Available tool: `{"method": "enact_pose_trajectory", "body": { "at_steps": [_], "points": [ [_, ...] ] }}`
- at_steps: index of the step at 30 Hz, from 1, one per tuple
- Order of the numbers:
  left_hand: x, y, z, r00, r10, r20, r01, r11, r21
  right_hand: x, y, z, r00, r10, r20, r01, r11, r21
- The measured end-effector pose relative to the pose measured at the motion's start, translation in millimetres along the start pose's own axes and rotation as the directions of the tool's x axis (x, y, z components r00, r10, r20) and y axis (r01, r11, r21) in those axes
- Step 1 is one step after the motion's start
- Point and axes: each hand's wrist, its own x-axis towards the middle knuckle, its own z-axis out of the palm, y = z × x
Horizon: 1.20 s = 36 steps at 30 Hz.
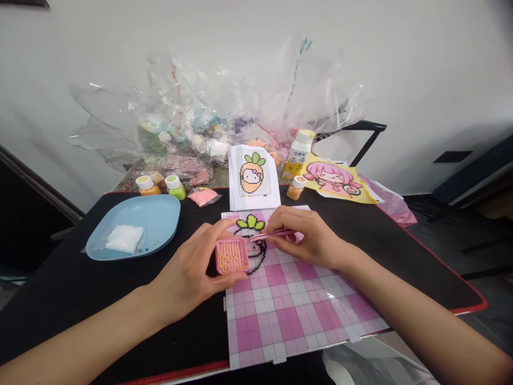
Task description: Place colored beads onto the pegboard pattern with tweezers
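Note:
My left hand point(192, 262) holds a small pink ridged tray point(232, 255) between thumb and fingers, with yellow and dark beads in its grooves. My right hand point(304, 235) pinches pink tweezers point(276, 233), whose tips are at the tray's upper right edge. Whether a bead is between the tips is too small to tell. Beneath both hands lies a pegboard point(276, 310) over a pink and white checked sheet. On it, green bead leaves point(251, 222) and a black bead outline point(258, 264) show, partly covered by the tray and my left hand.
A printed pattern point(253, 179) stands behind the board. At left, a blue plate point(160, 214) holds a white bag point(125, 238). Bead jars point(175, 187), a pink bead packet point(203, 197), an orange-beaded jar point(296, 188) and a yellow-backed picture point(336, 179) lie before heaped plastic bags point(216, 107).

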Motion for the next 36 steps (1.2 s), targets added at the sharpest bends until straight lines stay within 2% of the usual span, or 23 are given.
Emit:
{"method": "enact_pose_trajectory", "body": {
  "at_steps": [10,15,22,36],
  "points": [
    [0,-1,0.5,1.0,0.01,-0.024,-0.01,1.0,0.011,-3,7,-10,0.996,0.081,-0.028,-0.083,0.995,-0.064],
    [1,0,0.2,0.999,0.002,-0.045,-0.002,1.0,0.016,-3,8,-14,0.997,0.077,0.013,-0.076,0.993,-0.092],
    [1,1,0.4,0.998,-0.013,-0.054,0.013,1.0,0.001,-5,13,-20,0.985,0.134,0.11,-0.124,0.988,-0.095],
    [1,1,-0.4,0.999,-0.004,-0.04,0.004,1.0,0.014,-6,16,-22,0.975,0.177,0.132,-0.163,0.98,-0.114]
  ]
}}
